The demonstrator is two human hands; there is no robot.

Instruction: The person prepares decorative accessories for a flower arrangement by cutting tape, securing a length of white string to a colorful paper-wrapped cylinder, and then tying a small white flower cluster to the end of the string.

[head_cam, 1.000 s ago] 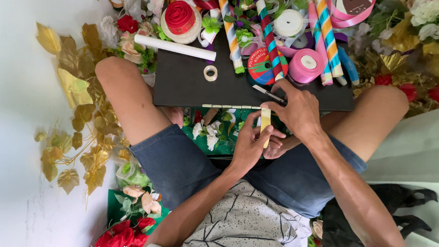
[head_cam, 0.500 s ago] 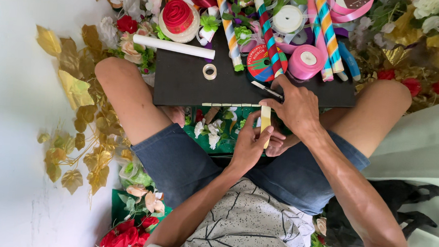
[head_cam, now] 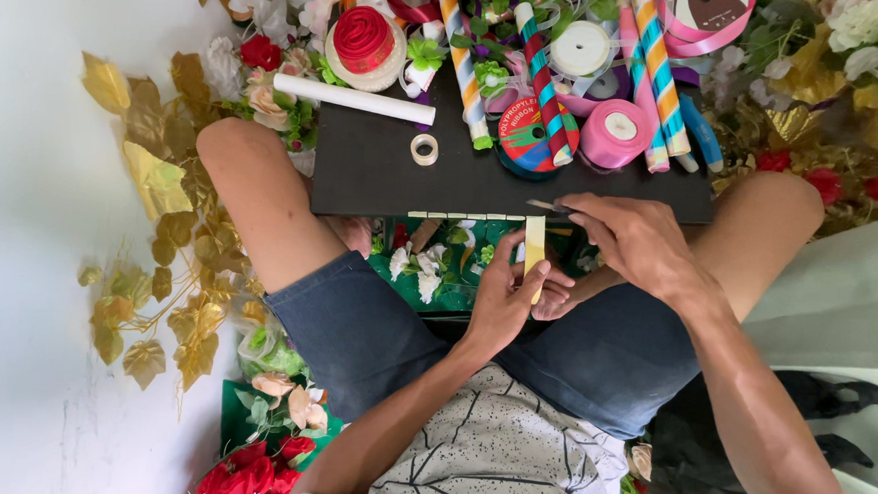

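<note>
A short pale-yellow strip of tape (head_cam: 534,244) is held upright by the left hand (head_cam: 504,299), its fingers (head_cam: 523,282) closed on the strip's lower part just below the near edge of the flat black board (head_cam: 383,169) laid across the knees. Compared with half a second ago, the strip has been kept at the same spot under the board's edge, while the right hand (head_cam: 632,235) has been shifted only slightly along that edge; its fingers are pinched together on a thin dark tool (head_cam: 549,207), whether blade or pen cannot be told, laid on the board just above the strip. From this it is judged that the strip is being cut or trimmed and that the cut is not finished.

Along the board's near edge, left of the strip, a row of small pale tape pieces (head_cam: 466,216) is stuck. Further in on the board, a small clear tape ring (head_cam: 424,149) lies apart, and a white paper tube (head_cam: 353,99) rests at the far left corner. At the board's far side, a pink ribbon spool (head_cam: 615,133), striped paper sticks (head_cam: 545,92) and a red ribbon roll (head_cam: 363,41) are crowded, well away from the hands. Gold artificial leaves (head_cam: 157,177) are spread on the floor left of the board. Nothing is seen standing between the hands and the strip.
</note>
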